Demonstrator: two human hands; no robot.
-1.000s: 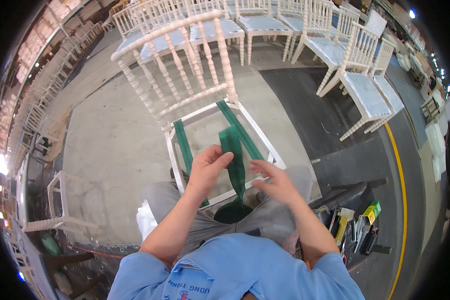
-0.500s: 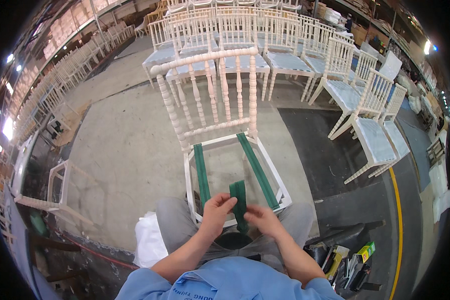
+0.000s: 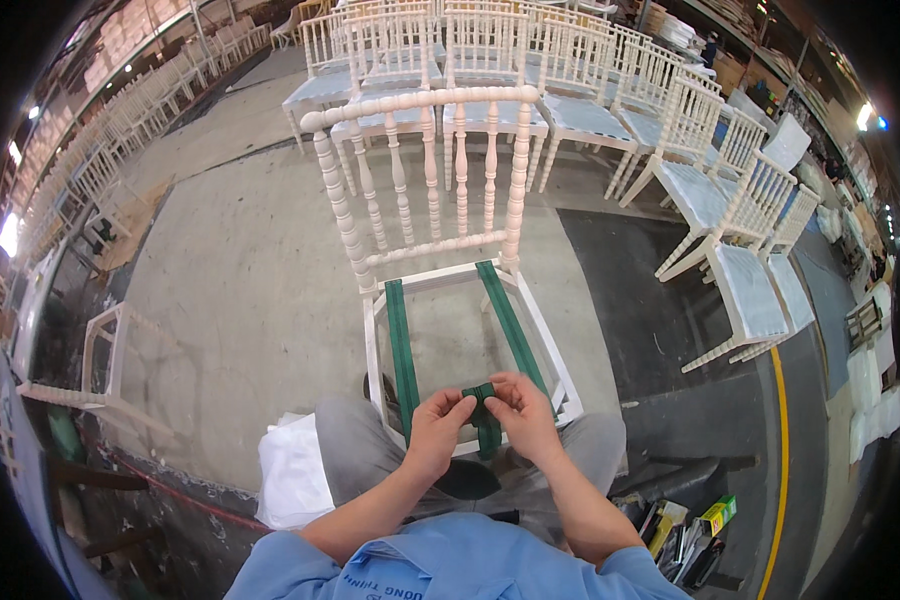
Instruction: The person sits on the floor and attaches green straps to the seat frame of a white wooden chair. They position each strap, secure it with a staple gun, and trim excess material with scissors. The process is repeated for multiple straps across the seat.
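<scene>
Hands: left hand (image 3: 438,425) and right hand (image 3: 523,412) pinch green strap (image 3: 484,408) | white chair frame (image 3: 470,290) | yellow-green box (image 3: 716,516) lower right

Both hands (image 3: 482,418) pinch green webbing (image 3: 486,418) over chair frame (image 3: 560,372).

A short green strap (image 3: 484,418), folded and bunched, is pinched between two hands at the front rail of a white chair (image 3: 440,190) (its seat an open frame). Two more green straps (image 3: 400,340) lie flat across that frame, front to back, well apart.
</scene>
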